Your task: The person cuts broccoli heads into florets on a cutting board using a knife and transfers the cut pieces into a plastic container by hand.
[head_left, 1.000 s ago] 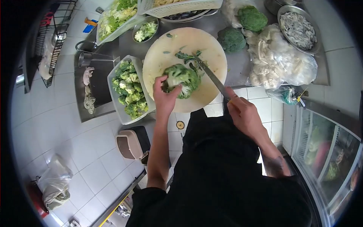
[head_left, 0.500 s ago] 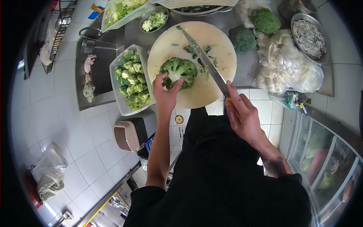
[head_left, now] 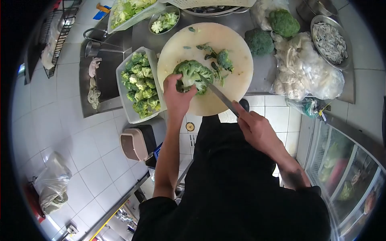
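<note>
On the round cutting board (head_left: 173, 46) lies a head of broccoli (head_left: 192, 70), its cut stem side up. My left hand (head_left: 177, 94) grips it at the near left edge, thumb and fingers around the stem side. In my right hand (head_left: 259, 130) is a knife (head_left: 221, 95), its tip at the right side of the broccoli head. A cut broccoli floret (head_left: 224, 60) rests on the board to the right, beside several green leaf scraps (head_left: 207, 49). Left of the board stands a white plastic tub (head_left: 122, 86) holding many cut broccoli florets (head_left: 140, 84).
Two whole broccoli heads (head_left: 258, 41) sit right of the board, near a plastic bag of pale food (head_left: 307, 68) and a metal bowl of grey strips (head_left: 329, 42). Behind the board is a small bowl of pale green pieces (head_left: 164, 23). A sink (head_left: 108, 74) lies left.
The knife has come down and left, its tip now at the broccoli head. A floret now lies on the board's right side. My left hand still holds the head.
</note>
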Action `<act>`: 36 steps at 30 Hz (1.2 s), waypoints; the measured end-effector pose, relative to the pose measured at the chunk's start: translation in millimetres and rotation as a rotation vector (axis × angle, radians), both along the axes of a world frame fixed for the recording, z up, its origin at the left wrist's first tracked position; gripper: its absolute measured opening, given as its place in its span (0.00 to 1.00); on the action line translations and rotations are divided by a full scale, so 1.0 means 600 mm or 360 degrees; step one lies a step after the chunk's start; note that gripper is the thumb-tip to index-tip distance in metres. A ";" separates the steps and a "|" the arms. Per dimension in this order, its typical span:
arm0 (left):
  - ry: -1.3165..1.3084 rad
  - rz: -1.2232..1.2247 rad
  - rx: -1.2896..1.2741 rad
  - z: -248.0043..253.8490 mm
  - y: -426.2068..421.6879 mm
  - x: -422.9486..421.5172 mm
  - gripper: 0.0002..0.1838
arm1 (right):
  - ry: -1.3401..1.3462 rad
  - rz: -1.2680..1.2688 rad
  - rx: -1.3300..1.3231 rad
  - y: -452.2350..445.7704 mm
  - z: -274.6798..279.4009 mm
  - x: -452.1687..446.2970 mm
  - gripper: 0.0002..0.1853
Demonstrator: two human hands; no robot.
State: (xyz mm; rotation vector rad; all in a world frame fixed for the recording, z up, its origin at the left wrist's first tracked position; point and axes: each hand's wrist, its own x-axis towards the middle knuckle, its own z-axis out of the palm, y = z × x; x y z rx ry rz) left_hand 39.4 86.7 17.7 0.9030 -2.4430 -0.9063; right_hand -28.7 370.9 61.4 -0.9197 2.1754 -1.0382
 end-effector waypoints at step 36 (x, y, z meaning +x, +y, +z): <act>-0.0040 -0.0708 -0.0186 0.052 -0.069 0.001 0.20 | 0.0080 -0.0263 -0.0194 0.009 0.027 -0.023 0.31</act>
